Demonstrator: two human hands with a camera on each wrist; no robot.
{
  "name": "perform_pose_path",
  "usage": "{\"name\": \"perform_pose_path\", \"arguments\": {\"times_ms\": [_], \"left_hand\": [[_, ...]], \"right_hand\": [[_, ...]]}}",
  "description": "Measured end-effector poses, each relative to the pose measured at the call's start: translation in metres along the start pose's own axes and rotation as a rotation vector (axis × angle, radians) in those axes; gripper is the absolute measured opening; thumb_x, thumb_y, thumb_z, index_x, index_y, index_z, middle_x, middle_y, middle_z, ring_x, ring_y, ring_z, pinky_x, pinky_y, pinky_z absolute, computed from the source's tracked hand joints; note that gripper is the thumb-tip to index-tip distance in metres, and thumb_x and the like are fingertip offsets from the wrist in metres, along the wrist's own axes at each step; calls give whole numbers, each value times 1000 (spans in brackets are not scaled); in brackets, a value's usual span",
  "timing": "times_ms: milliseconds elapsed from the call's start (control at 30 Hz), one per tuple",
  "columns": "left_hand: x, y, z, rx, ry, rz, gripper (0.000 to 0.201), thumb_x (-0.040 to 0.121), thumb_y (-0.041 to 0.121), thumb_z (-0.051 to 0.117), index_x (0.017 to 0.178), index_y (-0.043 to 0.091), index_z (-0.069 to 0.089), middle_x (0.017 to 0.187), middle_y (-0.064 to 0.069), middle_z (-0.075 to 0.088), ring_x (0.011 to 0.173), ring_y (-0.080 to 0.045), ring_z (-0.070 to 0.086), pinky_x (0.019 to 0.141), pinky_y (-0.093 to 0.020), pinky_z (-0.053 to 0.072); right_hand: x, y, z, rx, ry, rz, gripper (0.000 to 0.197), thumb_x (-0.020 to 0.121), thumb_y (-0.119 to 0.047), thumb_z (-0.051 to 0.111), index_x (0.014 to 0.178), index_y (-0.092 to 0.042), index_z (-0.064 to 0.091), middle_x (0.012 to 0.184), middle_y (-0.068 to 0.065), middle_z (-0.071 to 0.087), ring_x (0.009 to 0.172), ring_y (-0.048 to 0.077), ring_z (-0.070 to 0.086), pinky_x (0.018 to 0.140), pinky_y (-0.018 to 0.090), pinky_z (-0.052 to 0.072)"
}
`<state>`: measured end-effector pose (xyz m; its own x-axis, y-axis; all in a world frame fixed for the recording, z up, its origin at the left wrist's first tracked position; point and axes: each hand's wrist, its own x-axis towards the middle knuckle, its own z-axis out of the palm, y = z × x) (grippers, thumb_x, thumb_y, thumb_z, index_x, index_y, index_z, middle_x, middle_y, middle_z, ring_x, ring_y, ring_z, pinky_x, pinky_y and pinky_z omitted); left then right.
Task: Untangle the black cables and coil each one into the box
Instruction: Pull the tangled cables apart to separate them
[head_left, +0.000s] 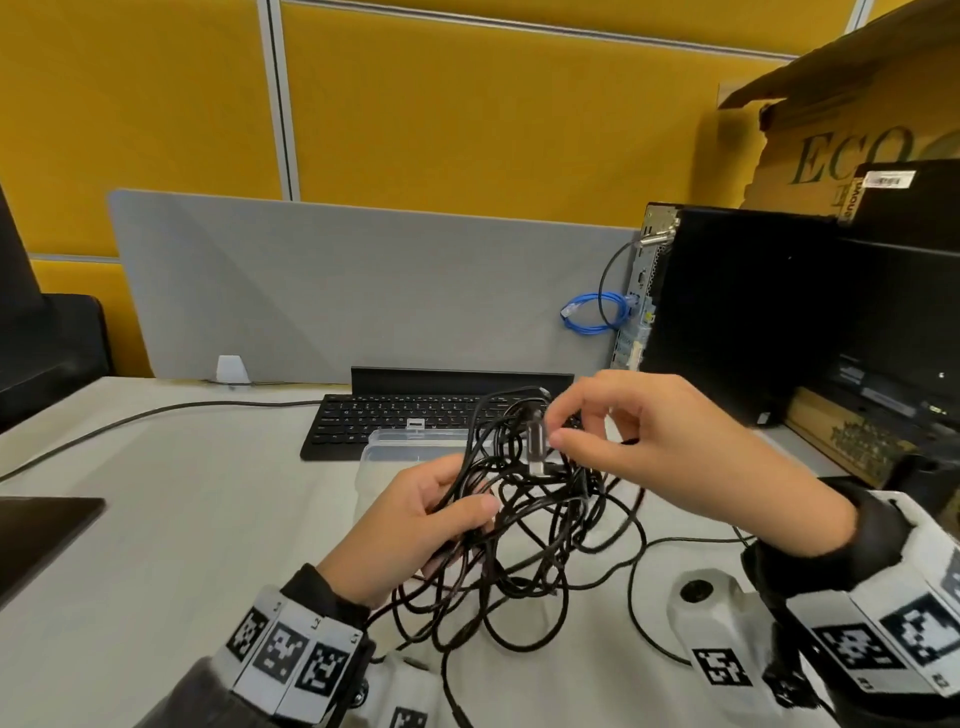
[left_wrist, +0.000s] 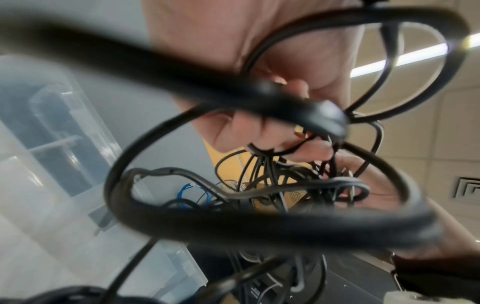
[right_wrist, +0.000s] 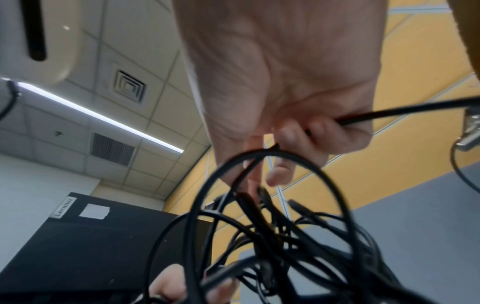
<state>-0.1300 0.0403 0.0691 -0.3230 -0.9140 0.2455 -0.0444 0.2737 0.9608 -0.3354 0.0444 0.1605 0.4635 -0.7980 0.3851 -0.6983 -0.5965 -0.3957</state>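
A tangled bundle of black cables (head_left: 524, 525) hangs above the desk between both hands. My left hand (head_left: 415, 525) grips the bundle from the left, thumb over several strands. My right hand (head_left: 639, 447) is above and to the right; its thumb and forefinger pinch a cable plug (head_left: 536, 441) at the top of the tangle, and in the right wrist view a black strand (right_wrist: 405, 112) runs through its curled fingers (right_wrist: 319, 131). The clear plastic box (head_left: 415, 441) sits open behind the bundle, partly hidden by it. Loops of cable (left_wrist: 233, 216) fill the left wrist view.
A black keyboard (head_left: 395, 415) lies behind the box. A black computer tower (head_left: 737, 312) and cardboard box (head_left: 852, 140) stand at the right, with a blue cable (head_left: 592, 314) by the tower. A grey divider (head_left: 363, 280) backs the desk. A dark laptop edge (head_left: 36, 540) is at the left.
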Motion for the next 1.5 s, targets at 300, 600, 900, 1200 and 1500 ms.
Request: {"name": "perform_pose_path", "arguments": {"times_ms": [300, 600, 900, 1200, 1500], "left_hand": [[-3, 7, 2, 24, 108, 182, 12, 68, 30, 67, 65, 33, 56, 55, 8, 53, 47, -12, 40, 40, -19, 37], [-3, 9, -8, -34, 175, 237, 16, 61, 37, 69, 62, 23, 60, 59, 2, 56, 47, -6, 46, 43, -16, 40], [1, 9, -15, -72, 223, 118, 11, 69, 28, 64, 61, 23, 69, 63, 0, 65, 58, -9, 53, 50, -15, 45], [1, 7, -23, 181, 174, 282, 60, 64, 43, 70, 120, 47, 48, 119, 23, 57, 111, 0, 53, 89, -24, 48], [4, -1, -10, 520, 189, 244, 46, 81, 22, 69, 115, 42, 47, 66, 12, 48, 59, -4, 45, 61, -18, 43]], "right_hand": [[2, -8, 10, -345, 150, 104, 18, 87, -50, 53, 91, -35, 42, 75, -10, 54, 71, 8, 52, 55, 23, 40], [8, 2, 10, 98, 466, -41, 5, 89, -28, 56, 88, -27, 61, 79, -10, 54, 63, 3, 51, 52, 19, 43], [9, 11, 6, 823, 342, 183, 9, 90, -18, 53, 86, -16, 61, 60, -1, 42, 47, 6, 34, 42, 14, 30], [19, -2, 23, 627, 9, 139, 10, 92, -15, 54, 82, -16, 55, 46, -17, 43, 41, 0, 32, 42, 10, 27], [22, -2, 32, 599, -9, 136, 24, 93, -29, 50, 71, -20, 49, 58, -7, 39, 46, 2, 32, 46, 12, 30]]}}
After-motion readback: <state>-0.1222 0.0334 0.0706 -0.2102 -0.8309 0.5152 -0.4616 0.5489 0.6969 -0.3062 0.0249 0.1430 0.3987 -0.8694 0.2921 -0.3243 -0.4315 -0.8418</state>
